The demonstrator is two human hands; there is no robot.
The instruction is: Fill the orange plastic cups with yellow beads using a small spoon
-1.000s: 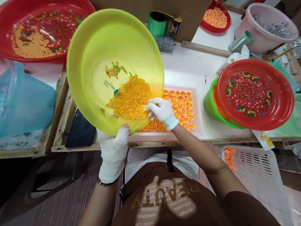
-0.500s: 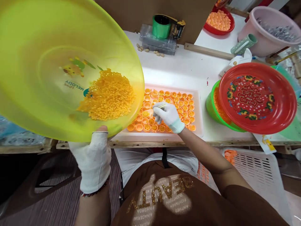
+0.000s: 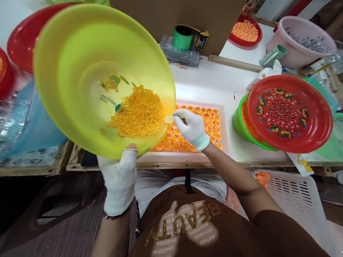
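- Spoon [image 3: 168,119], one: bowl end left, long axis left-right, at the basin's right rim.
- Right hand [image 3: 192,129]: fingers pinched together on its handle.
- Basin [image 3: 93,43], one, tilted; beads [image 3: 142,114] heaped near right.
- Left hand [image 3: 119,182]: clamped on basin's near rim.
- Tray [image 3: 225,125], one; cups [image 3: 210,125], many, part-hidden.
- Tub [image 3: 291,53], one, far right.

Pellets [image 3: 142,114] in basin [image 3: 115,39]; basin above bench [image 3: 209,78], overlapping left part of tray [image 3: 227,132]. Cups [image 3: 184,147] in tray. Right of tray: bucket [image 3: 239,123], plate [image 3: 289,114] lying on top. Behind tray: tape roll [image 3: 183,42] on box [image 3: 184,59]. Tub [image 3: 291,55] at far right rear.
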